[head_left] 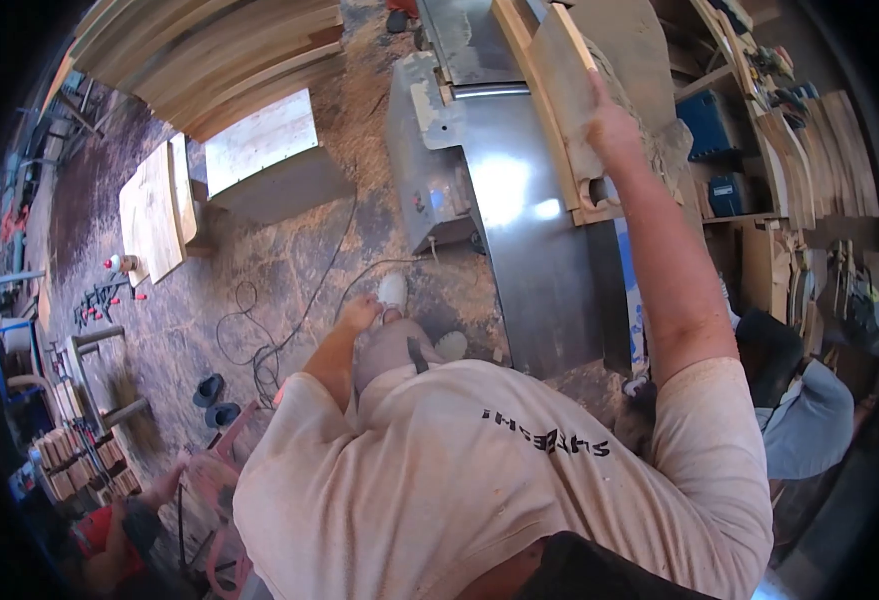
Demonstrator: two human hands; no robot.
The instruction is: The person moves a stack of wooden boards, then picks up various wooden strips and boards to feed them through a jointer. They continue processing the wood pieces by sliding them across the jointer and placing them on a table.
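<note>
My right hand [614,138] reaches forward over a metal-bedded machine, a jointer by its look. Its fingers are at the near end of a pale wooden board [575,42] along the upright wooden fence [559,95]; how far they wrap round it is partly hidden. Below the fence lies the smooth, shiny metal table [534,270]. My left hand [361,312] hangs low beside my leg, fingers loosely curled, with nothing visible in it. It is nearest to my dusty white shoe [392,290] in this view.
Stacked boards [209,60] stand at the upper left, beside a white-topped box [264,140]. Cables [299,325] cross the sawdust-strewn floor. Shelves on the right hold a blue case [704,125] and curved wooden pieces [829,150]. Another person [109,540] is at the lower left.
</note>
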